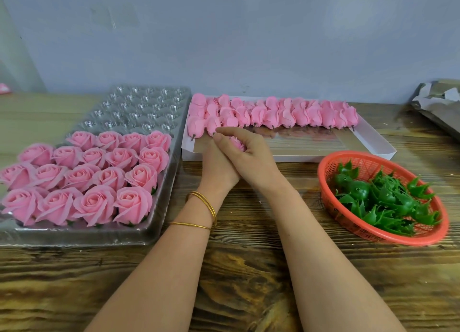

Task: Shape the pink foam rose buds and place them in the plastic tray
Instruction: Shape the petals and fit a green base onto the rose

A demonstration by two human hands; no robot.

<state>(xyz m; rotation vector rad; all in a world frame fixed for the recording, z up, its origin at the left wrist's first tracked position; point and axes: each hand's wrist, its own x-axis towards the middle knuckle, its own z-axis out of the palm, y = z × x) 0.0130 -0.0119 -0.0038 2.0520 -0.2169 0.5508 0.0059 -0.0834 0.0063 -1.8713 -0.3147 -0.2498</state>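
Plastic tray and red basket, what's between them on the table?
Head view: the left hand and right hand, clasped round one pink bud, with both forearms over the wooden table.

Glossy clear plastic tray (159,222), matt foam roses (94,202), rough-grained wooden table (236,269).

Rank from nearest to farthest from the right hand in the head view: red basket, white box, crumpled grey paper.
1. White box, directly behind the right hand, which clasps a pink bud at its front edge.
2. Red basket, to the hand's right.
3. Crumpled grey paper, far right, by the wall.
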